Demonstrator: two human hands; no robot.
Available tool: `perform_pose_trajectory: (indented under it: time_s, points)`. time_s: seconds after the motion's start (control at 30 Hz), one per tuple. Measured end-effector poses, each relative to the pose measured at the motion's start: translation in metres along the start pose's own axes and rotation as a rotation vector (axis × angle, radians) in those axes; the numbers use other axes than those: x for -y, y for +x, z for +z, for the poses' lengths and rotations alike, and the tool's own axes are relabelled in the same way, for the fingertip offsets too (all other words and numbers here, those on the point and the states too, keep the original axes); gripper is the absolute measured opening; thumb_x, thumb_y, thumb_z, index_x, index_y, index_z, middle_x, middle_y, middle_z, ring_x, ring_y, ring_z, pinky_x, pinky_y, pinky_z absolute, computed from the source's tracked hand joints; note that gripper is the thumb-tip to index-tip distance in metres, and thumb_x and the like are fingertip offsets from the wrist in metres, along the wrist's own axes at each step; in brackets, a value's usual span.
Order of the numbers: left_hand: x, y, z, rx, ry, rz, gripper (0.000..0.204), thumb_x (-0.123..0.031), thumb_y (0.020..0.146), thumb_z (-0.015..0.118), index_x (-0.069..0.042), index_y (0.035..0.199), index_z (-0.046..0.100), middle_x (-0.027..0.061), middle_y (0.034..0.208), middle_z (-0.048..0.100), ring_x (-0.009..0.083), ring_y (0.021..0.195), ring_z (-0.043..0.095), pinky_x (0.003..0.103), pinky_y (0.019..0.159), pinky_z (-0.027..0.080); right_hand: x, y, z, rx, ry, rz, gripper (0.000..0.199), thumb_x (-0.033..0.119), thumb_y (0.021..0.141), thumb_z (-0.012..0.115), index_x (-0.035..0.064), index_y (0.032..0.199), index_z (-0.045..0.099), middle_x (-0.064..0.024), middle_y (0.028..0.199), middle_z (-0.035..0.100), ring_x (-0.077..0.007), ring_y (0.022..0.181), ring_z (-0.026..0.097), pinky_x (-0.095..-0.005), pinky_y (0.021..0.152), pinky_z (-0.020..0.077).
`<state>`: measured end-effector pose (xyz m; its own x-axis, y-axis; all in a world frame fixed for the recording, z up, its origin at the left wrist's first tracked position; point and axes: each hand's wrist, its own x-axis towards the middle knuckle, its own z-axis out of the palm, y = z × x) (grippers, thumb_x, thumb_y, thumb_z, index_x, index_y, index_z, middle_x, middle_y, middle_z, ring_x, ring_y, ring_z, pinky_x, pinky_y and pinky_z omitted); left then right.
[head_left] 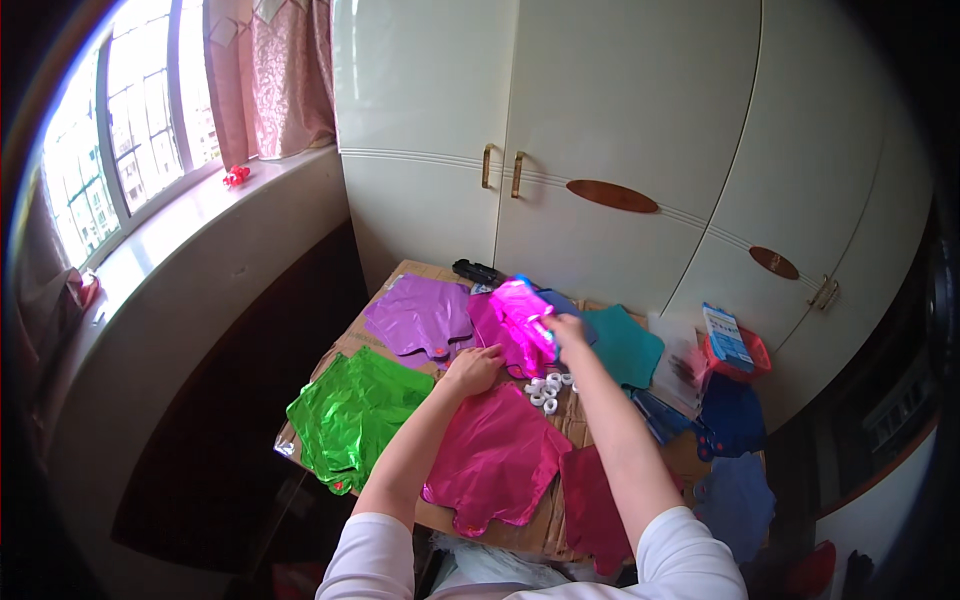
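My right hand (568,330) holds up a shiny magenta foil balloon (522,318), lifted and blurred above the table. My left hand (474,368) rests fingers apart on the table, at the top edge of a flat pink foil balloon (495,455). Between the hands lies a cluster of small white rings (548,389). A purple foil balloon (422,315) lies flat just beyond my left hand, and a green one (355,412) to its left.
The cardboard-topped table (560,520) also carries teal (628,345), dark red (592,505) and blue (738,420) foil balloons, a black object (476,271) at the back, and a red basket (752,352) with a blue packet. White wardrobe doors (600,150) stand behind; a window sill (200,215) runs left.
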<state>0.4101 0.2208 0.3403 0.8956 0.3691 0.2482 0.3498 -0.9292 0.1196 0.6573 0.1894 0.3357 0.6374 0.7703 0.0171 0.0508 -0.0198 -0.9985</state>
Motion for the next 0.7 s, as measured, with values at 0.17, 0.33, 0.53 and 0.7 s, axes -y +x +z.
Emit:
perform_pose_trajectory:
  time_s: [0.17, 0.33, 0.53, 0.7]
  points:
    - [-0.002, 0.011, 0.017, 0.017, 0.005, -0.017, 0.037, -0.025, 0.089, 0.044, -0.01, 0.121, 0.057, 0.0104, 0.131, 0.052, 0.0256, 0.122, 0.049, 0.041, 0.102, 0.037, 0.063, 0.033, -0.086, -0.518, 0.003, -0.339, 0.02, 0.014, 0.081, 0.071, 0.0063, 0.069, 0.056, -0.0012, 0.067, 0.059, -0.0104, 0.058, 0.051, -0.0296, 0.053, 0.0409]
    - [-0.002, -0.003, 0.002, 0.058, -0.029, -0.067, 0.04, -0.03, 0.088, 0.049, -0.007, 0.121, 0.057, 0.0122, 0.132, 0.052, 0.0257, 0.123, 0.049, 0.038, 0.104, 0.036, 0.184, -0.034, -0.034, -0.524, -0.533, -1.028, 0.015, 0.02, 0.081, 0.066, 0.0071, 0.088, 0.063, -0.0154, 0.074, 0.064, -0.0355, 0.068, 0.061, -0.0438, 0.063, 0.0475]
    - [0.026, -0.036, -0.026, -0.132, -0.115, -0.201, 0.036, -0.031, 0.084, 0.055, -0.008, 0.111, 0.063, 0.0113, 0.12, 0.06, 0.0262, 0.115, 0.054, 0.041, 0.094, 0.044, 0.189, -0.057, 0.099, 0.062, -1.022, -1.377, 0.01, 0.015, 0.087, 0.05, 0.0139, 0.09, 0.06, -0.0102, 0.071, 0.058, -0.0297, 0.07, 0.064, -0.0409, 0.061, 0.0528]
    - [0.078, -0.103, -0.072, -0.174, -0.022, -0.433, 0.03, -0.03, 0.08, 0.059, -0.008, 0.1, 0.068, 0.0106, 0.112, 0.063, 0.0284, 0.108, 0.058, 0.042, 0.088, 0.047, 0.11, -0.055, 0.188, 0.484, -1.322, -1.341, 0.011, 0.009, 0.077, 0.056, 0.0087, 0.074, 0.067, -0.0099, 0.08, 0.064, -0.0272, 0.078, 0.066, -0.0387, 0.067, 0.0547]
